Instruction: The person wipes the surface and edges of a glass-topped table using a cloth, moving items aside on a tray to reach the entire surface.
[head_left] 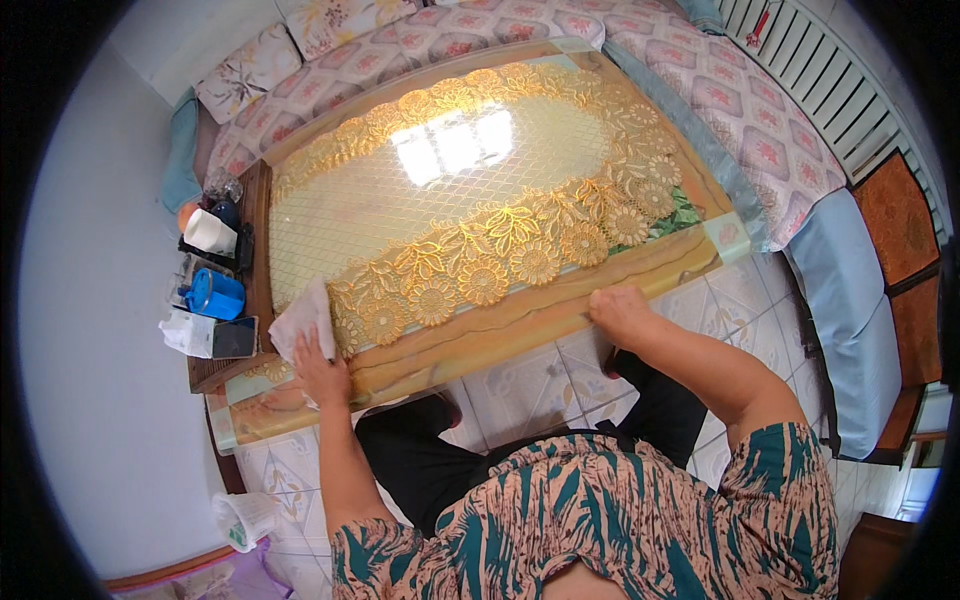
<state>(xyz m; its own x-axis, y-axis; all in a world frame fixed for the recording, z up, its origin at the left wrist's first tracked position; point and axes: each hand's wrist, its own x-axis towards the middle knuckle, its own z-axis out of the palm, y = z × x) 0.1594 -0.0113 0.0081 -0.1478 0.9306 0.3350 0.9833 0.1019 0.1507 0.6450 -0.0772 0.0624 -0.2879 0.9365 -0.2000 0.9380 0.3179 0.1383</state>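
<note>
My left hand [322, 374] presses a pale pinkish-white cloth [300, 322] onto the near left part of the table, its fingers bent over the cloth's lower end. The cloth stands partly bunched against a dark wooden tray. Under it lies a gold floral lace table cover [482, 282] with a glossy, see-through surface. Along the near edge of the marble-patterned table [480, 345], my right hand [618, 312] rests with fingers curled in. Nothing shows inside that hand.
On the wooden tray [262, 250] at the left stand a white cup [210, 232], a blue mug [216, 293], tissues [187, 333] and a phone [235, 338]. Patterned sofas [745, 120] line the far and right sides. A white basket [243, 520] stands on the tiled floor.
</note>
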